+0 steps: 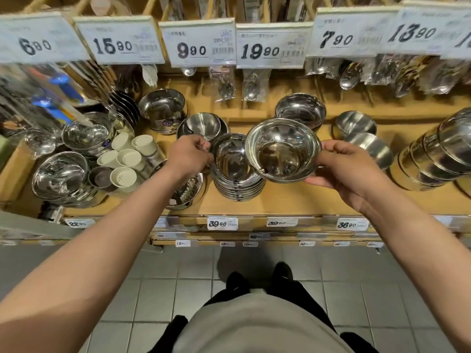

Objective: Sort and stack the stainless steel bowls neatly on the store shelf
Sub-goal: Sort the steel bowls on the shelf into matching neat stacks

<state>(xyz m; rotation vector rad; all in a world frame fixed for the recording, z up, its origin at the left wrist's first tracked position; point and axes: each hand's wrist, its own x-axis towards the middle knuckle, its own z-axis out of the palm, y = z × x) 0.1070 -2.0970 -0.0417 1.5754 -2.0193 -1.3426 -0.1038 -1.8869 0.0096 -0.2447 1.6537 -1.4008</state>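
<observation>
1. Head view: a wide-rimmed steel bowl point(283, 151) is held above the shelf point(280, 200) by the right hand point(341, 169), whose fingers point(334, 149) are curled round its right rim, with the thumb at the rim's lower edge.
2. The bowl is tilted toward the camera and is seen overlapping the right edge of a stack of like bowls point(237, 171) standing on the shelf; whether it touches the stack cannot be told.
3. The stack's left rim is met by the left hand point(188, 154), whose fingers are bent at the top bowl's edge; a true pinch on the rim cannot be confirmed.
4. Further bowls are seen behind point(300, 110) and in a leaning row to the right point(433, 159).
5. A slip is judged possible, since the polished bowl is gripped at one side only.
6. If the bowl is lowered off-centre or tilted, the rims may be caught, and the stack may be pushed askew toward the shelf's front edge.
</observation>
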